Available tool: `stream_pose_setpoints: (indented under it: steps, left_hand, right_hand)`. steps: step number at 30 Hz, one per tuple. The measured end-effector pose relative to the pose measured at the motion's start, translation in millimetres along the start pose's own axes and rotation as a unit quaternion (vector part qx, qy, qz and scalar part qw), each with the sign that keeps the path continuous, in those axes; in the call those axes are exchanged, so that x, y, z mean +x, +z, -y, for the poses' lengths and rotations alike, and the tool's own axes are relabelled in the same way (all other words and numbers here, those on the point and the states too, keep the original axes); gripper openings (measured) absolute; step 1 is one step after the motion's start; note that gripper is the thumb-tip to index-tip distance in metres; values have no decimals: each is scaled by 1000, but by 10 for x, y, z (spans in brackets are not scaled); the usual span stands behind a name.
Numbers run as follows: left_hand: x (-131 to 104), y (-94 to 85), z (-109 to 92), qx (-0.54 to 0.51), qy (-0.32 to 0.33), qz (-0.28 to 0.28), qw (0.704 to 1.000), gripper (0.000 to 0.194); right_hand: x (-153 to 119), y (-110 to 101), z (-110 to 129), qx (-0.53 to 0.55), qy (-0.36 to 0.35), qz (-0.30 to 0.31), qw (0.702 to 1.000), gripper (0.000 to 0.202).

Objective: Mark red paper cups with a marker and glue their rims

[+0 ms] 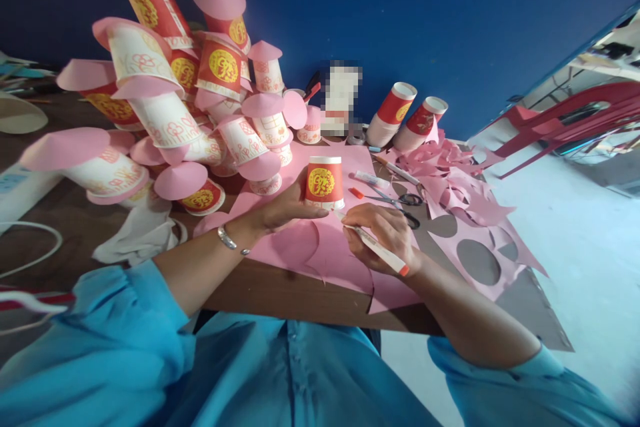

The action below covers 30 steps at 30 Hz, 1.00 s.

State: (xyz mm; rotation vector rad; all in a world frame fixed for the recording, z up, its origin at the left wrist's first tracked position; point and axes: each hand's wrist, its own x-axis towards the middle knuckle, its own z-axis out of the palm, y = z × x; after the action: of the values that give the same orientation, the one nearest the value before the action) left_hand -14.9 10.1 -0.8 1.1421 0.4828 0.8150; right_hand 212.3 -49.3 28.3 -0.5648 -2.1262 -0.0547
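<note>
The left hand (pixel 283 210) lies on a sheet of pink paper (pixel 345 260) spread over the brown wooden counter (pixel 280 297), its fingers stretched flat and pressed against the lower edge of a red paper cup with a gold round emblem (pixel 325 182). The cup stands upside down on the pink sheet, its white rim at the bottom, and the left grip is open, bracing the cup from the side rather than wrapping around it. A silver bracelet (pixel 227 238) sits on that wrist.

The right hand (pixel 387 233) is just beside the cup on its right. Its grip is clamped on a white pen with an orange end (pixel 377 248), held at a slant so that the tip touches the paper right at the foot of the cup, while the orange end points back toward the wrist. The cup thus sits between the two hands, touching the left fingers and met by the pen tip.

Beyond the right hand lie black-handled scissors (pixel 403 203) and a white glue stick (pixel 371 179). Pink paper offcuts with round holes (pixel 475 240) cover the right end of the counter. To the left rises a heap of paper cups capped with pink paper cones (pixel 190 100), some red, some white with pink prints. Two stacks of red cups (pixel 407 121) lie tilted against the dark blue wall (pixel 450 20). Both sleeves are light blue.
</note>
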Motion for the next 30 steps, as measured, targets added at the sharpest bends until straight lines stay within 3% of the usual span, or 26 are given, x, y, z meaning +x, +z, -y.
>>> stream_pose_setpoints:
  steps: [30]
  left_hand:
    - [9,-25,42,-18,-4,-9,1000,76]
  right_hand:
    - [-16,-4,-30,-33,29,-2,999,16]
